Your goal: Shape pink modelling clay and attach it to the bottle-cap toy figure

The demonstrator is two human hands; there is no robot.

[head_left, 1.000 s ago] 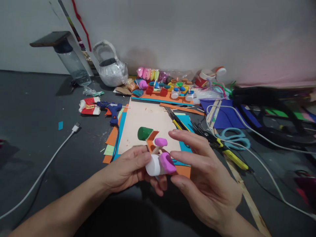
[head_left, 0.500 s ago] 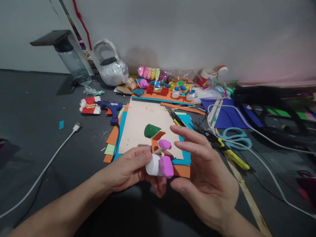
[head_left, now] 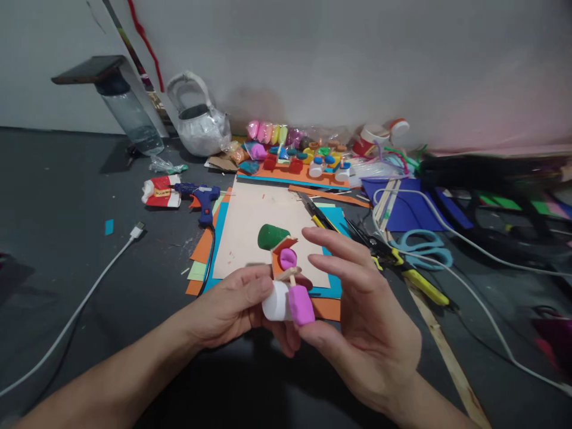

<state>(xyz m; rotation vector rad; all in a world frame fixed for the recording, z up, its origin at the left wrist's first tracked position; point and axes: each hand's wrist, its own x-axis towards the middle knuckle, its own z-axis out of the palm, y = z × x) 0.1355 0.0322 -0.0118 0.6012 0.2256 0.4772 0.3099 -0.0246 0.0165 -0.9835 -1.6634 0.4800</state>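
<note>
My left hand (head_left: 241, 304) grips a small craft model by its white cylinder (head_left: 276, 301). A pink clay block (head_left: 301, 305) sits at the cylinder's right, with a short wooden stick (head_left: 291, 274) rising from it. Just above is a smaller pink clay piece (head_left: 288, 258), in front of a folded orange strip (head_left: 277, 262). A green cylinder (head_left: 272, 236) shows beyond the strip; whether it is joined to the model I cannot tell. Beside the model, my right hand (head_left: 366, 304) is open with fingers spread, its thumb tip at the pink block's lower edge.
Paper sheets (head_left: 254, 202) lie under the hands. To their left are a glue gun (head_left: 203, 198) and a white cable (head_left: 107, 277). A utility knife (head_left: 315, 208), pliers (head_left: 424, 286) and blue scissors (head_left: 422, 249) lie right. A kettle (head_left: 203, 128) and clay models (head_left: 295, 167) stand behind.
The smaller pink piece has turned from pointing right to sitting further left, nearer the orange strip. My right hand has shifted slightly left, bringing its thumb to the pink block.
</note>
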